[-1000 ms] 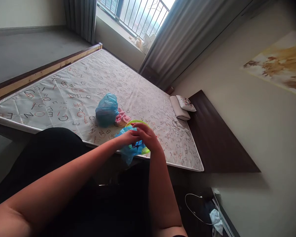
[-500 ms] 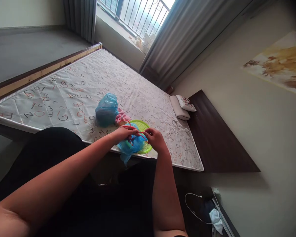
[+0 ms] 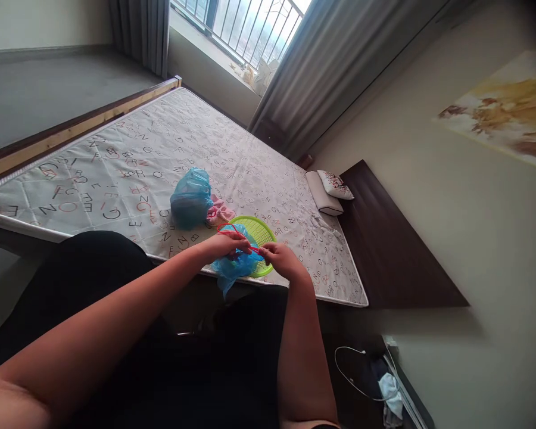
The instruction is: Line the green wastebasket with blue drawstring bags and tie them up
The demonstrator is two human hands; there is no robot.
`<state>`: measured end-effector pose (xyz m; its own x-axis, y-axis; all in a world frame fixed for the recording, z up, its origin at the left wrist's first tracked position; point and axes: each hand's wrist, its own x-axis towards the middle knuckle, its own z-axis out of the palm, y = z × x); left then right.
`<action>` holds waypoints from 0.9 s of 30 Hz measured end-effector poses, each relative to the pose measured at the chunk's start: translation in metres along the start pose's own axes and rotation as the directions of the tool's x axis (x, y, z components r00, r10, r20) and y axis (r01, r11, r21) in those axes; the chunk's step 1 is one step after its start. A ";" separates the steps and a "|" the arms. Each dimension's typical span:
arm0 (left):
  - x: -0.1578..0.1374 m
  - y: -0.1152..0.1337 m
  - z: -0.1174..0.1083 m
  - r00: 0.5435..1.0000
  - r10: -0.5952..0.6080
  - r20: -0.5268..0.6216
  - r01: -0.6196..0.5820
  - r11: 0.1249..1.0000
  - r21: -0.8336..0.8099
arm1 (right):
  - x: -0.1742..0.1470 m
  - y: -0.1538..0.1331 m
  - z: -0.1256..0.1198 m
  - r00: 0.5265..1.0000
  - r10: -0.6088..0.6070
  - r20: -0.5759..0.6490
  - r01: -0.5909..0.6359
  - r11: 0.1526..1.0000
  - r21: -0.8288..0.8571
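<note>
1. The left hand [image 3: 226, 243] sits just left of the frame's centre, fingers pinched on a thin red string [image 3: 230, 228]; the right hand [image 3: 280, 260] is just beside it to the right, fingers pinched on the other end of the same string.
2. The string runs roughly left to right between the two hands, its long axis tilted a little down toward the right, with a small loop rising above the left hand.
3. Under the hands lies a blue plastic bag [image 3: 232, 267], crumpled, its gathered top up by the string and its loose end hanging down over the near edge of the mattress [image 3: 170, 143]; the bag rests partly in a green basket [image 3: 261, 231] which lies flat right at that edge.
4. Left of and above the basket stands a second blue bag [image 3: 190, 198], tied shut, with a pink cloth [image 3: 221, 211] touching its right side; both are near the hands but apart from them.
5. The mattress stretches bare toward the upper left and toward the window [image 3: 245, 27] at the top; a small pillow [image 3: 330, 190] lies well apart at the right end.
6. Below the near edge are the person's dark lap and, at the lower right, a white cable [image 3: 352, 381] on the floor.
</note>
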<state>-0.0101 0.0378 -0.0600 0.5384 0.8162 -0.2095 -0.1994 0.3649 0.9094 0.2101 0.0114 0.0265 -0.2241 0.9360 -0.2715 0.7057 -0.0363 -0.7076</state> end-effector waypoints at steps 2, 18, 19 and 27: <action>0.001 0.000 0.001 1.000 0.011 -0.012 -0.011 1.000 0.004 | -0.001 -0.001 0.002 0.998 -0.020 -0.057 0.026 0.995 0.097; -0.005 0.008 -0.007 0.995 0.008 0.100 0.044 0.861 -0.507 | 0.003 -0.004 0.050 0.848 -0.157 -0.506 0.175 0.984 -0.013; -0.005 0.009 -0.010 0.995 0.004 0.103 0.043 0.892 -0.451 | 0.004 -0.003 0.048 0.815 -0.232 -0.531 0.232 0.970 -0.067; -0.004 0.019 -0.031 0.993 0.086 0.075 -0.098 0.979 0.178 | 0.029 0.013 0.061 0.946 -0.275 -0.170 0.285 0.958 0.037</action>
<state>-0.0414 0.0550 -0.0532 0.5796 0.8084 -0.1033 -0.1021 0.1977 0.9749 0.1724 0.0166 -0.0302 -0.2916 0.9553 0.0488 0.5868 0.2190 -0.7796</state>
